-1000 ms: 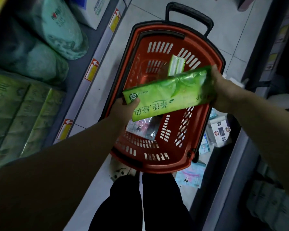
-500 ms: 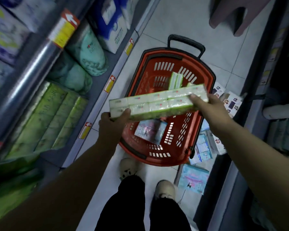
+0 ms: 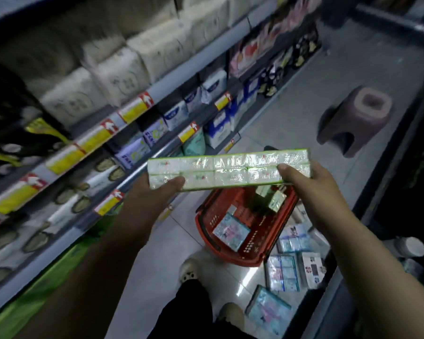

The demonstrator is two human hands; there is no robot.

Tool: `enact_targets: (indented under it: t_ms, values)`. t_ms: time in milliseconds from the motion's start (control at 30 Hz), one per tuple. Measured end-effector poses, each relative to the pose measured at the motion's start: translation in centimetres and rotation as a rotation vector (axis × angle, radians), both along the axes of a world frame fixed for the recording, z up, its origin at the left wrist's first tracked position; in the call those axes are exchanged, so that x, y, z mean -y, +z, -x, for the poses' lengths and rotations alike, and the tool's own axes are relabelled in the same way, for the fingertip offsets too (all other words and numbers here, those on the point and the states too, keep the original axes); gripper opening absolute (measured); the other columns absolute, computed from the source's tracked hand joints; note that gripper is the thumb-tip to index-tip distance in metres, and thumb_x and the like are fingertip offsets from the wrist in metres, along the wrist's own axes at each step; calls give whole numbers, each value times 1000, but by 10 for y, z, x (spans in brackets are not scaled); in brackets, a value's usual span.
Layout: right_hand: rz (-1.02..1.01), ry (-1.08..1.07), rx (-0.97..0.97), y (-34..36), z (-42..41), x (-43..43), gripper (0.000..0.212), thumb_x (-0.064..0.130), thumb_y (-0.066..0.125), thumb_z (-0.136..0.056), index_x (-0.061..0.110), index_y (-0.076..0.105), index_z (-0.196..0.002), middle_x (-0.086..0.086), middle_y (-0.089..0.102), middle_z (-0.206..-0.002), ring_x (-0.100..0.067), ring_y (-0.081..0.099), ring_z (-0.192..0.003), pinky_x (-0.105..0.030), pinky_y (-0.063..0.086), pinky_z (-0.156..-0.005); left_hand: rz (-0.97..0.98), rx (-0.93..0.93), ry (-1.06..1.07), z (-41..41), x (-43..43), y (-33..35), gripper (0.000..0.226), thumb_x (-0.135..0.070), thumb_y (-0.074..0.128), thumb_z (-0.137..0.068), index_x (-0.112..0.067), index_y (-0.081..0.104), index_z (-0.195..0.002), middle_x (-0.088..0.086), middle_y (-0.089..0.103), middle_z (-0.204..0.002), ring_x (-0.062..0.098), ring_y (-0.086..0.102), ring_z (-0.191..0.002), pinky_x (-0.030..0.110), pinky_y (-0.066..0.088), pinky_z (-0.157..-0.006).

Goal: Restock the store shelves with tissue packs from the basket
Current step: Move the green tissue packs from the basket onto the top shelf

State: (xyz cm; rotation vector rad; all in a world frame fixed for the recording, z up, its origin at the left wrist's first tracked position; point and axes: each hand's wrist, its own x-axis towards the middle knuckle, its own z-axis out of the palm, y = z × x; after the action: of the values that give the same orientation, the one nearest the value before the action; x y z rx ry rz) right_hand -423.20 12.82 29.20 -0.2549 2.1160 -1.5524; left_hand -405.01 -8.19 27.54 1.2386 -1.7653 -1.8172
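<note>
Tissue multipack, long, green-edged, film-wrapped point(image 3: 228, 168), has been lifted clear of the red plastic basket point(image 3: 251, 258), now below the grip. Left hand point(image 3: 160, 189) and right hand point(image 3: 304, 182) clasp its ends. Grey metal shelves point(image 3: 130, 182) stand left of the grip; placement probably follows.

The pack point(image 3: 228, 170), gripped at its left end by the left hand point(image 3: 157, 192) and at its right end by the right hand point(image 3: 306, 184), lies level above the basket point(image 3: 264, 243) on the floor, with shelves point(image 3: 132, 113) to the left, loose packs point(image 3: 289, 267) just right of the basket and a stool point(image 3: 353, 121) beyond.
</note>
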Motion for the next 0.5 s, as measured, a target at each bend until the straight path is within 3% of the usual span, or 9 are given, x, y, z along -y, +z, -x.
enact_targets:
  t_ms: [167,267,300,433,467,500]
  values:
    - [121,86,-68,89,-23,17,16,27,67,-90,20,67,-105,4,75,-92,-12,72,-80,-25,53,-68,132,-73,30,-35,-1,104,13,-14,67,-90,-25,65,-96,-14,73,-87,-6,68,-75,11,50,-63]
    - [200,130,-97,128,-36,31,17,28,66,-91,26,65,-108,10,71,-101,-8,68,-94,-26,51,-79,247,-103,64,-58,3,158,9,-23,66,-91,-27,65,-99,-11,73,-97,5,69,-84,26,51,-69]
    - [221,152,-110,141,-41,37,21,30,66,-91,27,64,-112,11,70,-105,-7,66,-98,-25,49,-81,272,-117,85,-65,3,177,11,-25,67,-91,-27,65,-101,-8,73,-98,10,69,-87,30,52,-72]
    - [336,250,-145,190,-59,66,30,35,67,-89,27,63,-118,8,69,-115,-9,64,-104,-28,49,-88,390,-175,157,-97,10,237,8,-23,66,-91,-30,65,-96,-18,72,-91,0,68,-85,27,51,-79]
    - [357,276,-152,206,-66,74,38,43,70,-85,27,62,-119,7,68,-119,-11,64,-107,-31,50,-91,420,-183,178,-106,13,249,9,-25,66,-91,-30,66,-99,-16,72,-96,4,67,-90,29,50,-81]
    - [374,296,-169,219,-71,83,60,57,74,-75,27,60,-125,5,65,-125,-13,62,-113,-35,49,-95,441,-200,205,-113,14,264,12,-26,66,-91,-30,65,-102,-15,71,-100,5,66,-93,28,49,-80]
